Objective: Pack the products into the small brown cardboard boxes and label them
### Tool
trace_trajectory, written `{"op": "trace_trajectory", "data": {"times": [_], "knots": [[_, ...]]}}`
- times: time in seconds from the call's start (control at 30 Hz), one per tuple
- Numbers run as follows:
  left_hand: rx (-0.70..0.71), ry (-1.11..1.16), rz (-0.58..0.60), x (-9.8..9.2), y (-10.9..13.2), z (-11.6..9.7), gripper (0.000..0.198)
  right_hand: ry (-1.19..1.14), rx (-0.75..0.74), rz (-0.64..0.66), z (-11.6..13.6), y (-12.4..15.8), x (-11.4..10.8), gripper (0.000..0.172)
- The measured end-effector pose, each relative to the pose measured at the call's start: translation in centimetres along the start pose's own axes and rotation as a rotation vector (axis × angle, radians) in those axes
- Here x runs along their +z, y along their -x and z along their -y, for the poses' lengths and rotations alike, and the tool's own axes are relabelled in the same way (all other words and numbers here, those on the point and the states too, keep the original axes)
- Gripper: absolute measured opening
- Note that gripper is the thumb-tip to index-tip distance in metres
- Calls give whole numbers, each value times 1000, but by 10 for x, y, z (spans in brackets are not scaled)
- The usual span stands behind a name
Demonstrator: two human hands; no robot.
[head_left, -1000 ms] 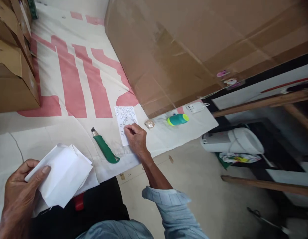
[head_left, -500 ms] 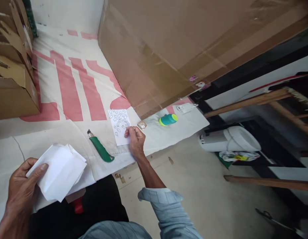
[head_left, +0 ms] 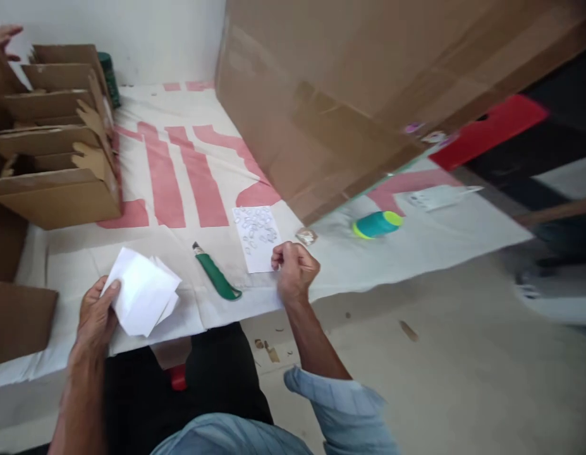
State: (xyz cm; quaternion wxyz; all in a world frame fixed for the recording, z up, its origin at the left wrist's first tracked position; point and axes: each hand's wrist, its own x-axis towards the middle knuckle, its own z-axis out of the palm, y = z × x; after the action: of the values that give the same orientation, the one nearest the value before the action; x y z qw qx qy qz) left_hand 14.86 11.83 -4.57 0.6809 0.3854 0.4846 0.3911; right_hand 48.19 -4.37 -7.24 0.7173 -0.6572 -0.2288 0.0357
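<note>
My left hand (head_left: 98,309) grips a bundle of white papers (head_left: 141,291) above the near edge of the table, thumb on top. Curled closed, my right hand (head_left: 297,268) is at the right edge of a white sheet (head_left: 262,259) that carries many small pale outlined pieces; whether anything is pinched in its fingers I cannot make out. A green utility knife (head_left: 217,275) lies between the two hands, its tip pointing away. Just beyond my right hand sits a small clear-and-brown lump (head_left: 306,236).
Open cardboard boxes (head_left: 79,199) line the left, with another person's hand (head_left: 7,39) behind them. A huge carton (head_left: 321,95) fills the back right. A teal bottle (head_left: 375,224) and a white power strip (head_left: 435,197) lie on the right of the cloth-covered table (head_left: 340,272).
The view has swung left, bringing more boxes and another person's hand into sight. My left hand still holds the papers; my right hand stays curled beside the sheet.
</note>
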Motion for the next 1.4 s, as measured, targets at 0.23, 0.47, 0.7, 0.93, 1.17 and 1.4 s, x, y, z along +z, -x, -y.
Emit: {"op": "trace_trajectory", "data": {"times": [0.23, 0.47, 0.7, 0.93, 1.17, 1.4], "knots": [[-24, 44, 31, -3, 5, 2, 63, -46, 167, 713, 63, 79, 48, 45], [-22, -90, 122, -11, 11, 7, 56, -199, 518, 862, 53, 110, 85, 49], [579, -765, 17, -20, 38, -2, 49, -191, 620, 798, 36, 123, 85, 51], [595, -1045, 348, -10, 62, -1, 53, -268, 657, 856, 24, 130, 80, 58], [412, -784, 258, -8, 55, -7, 26, -299, 741, 868, 34, 128, 76, 56], [259, -372, -48, -20, 30, -7, 47, -217, 703, 836, 23, 131, 67, 56]]}}
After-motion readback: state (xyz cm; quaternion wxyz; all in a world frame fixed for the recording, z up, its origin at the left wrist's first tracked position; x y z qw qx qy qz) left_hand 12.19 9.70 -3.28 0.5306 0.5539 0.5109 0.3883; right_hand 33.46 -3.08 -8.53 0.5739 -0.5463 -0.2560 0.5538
